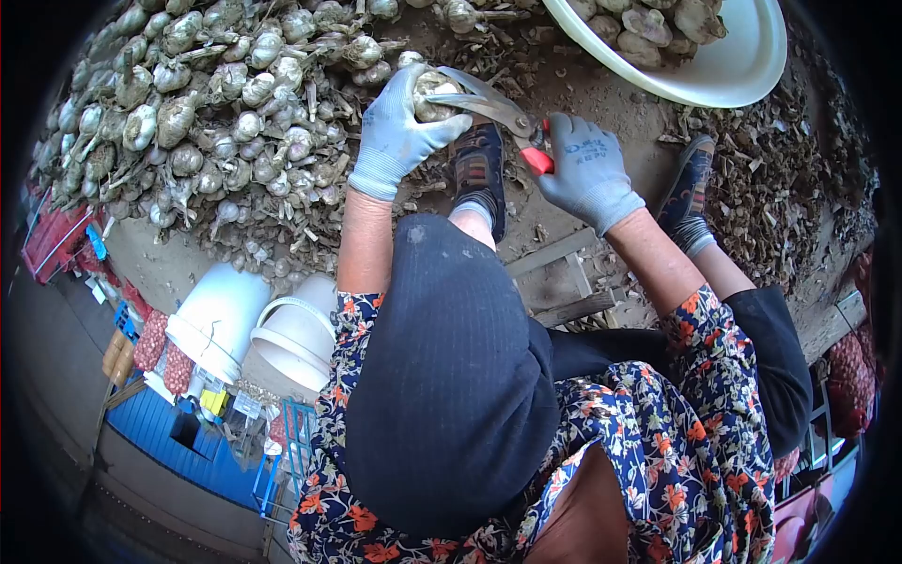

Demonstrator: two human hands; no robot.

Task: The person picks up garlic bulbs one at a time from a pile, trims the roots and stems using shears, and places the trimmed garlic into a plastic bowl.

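My left hand [393, 139], in a grey-blue work glove, is closed round a garlic bulb [432, 98] near the top middle. My right hand [590, 171], gloved the same way, grips pruning shears [513, 117] by their red handles. The shears' metal blades are spread and reach across to the bulb, one passing in front of it and the other above it. My left fingers hide part of the bulb, and its stem cannot be made out.
A large heap of garlic [235, 113] with dry stems lies at the upper left. At the top right stands a pale basin [752, 66] holding bulbs. Dry trimmings [780, 197] cover the ground at right. Two white buckets [211, 315] are at lower left.
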